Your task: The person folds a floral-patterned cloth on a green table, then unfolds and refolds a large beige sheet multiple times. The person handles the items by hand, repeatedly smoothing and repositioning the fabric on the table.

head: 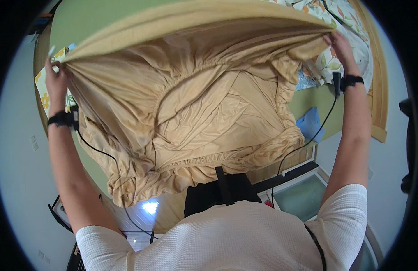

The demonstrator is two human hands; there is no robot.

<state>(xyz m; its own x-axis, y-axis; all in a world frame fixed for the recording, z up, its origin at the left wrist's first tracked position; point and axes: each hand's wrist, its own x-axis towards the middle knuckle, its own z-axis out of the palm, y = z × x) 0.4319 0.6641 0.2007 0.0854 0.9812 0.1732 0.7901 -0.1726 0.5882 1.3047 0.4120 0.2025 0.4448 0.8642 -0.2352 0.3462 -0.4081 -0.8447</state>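
Note:
A tan fitted sheet (209, 111) with gathered elastic edges is spread over the near part of a green mattress (94, 20). My left hand (56, 76) pinches the sheet at the far left, and my right hand (341, 45) grips it at the upper right. Between the two hands the fabric is stretched, its upper part lifted in a curved, slightly blurred band. The elastic hem loops around a wrinkled middle area, and the near edge hangs bunched in front of me. Each wrist wears a black strap with a cable.
Bedding with a leaf print (330, 64) lies at the right beside a wooden bed frame (378, 84). A blue cloth (311, 124) rests near the mattress's right corner. Flower-patterned fabric (44, 91) is behind my left hand. A glass-topped white unit (300, 196) stands at lower right.

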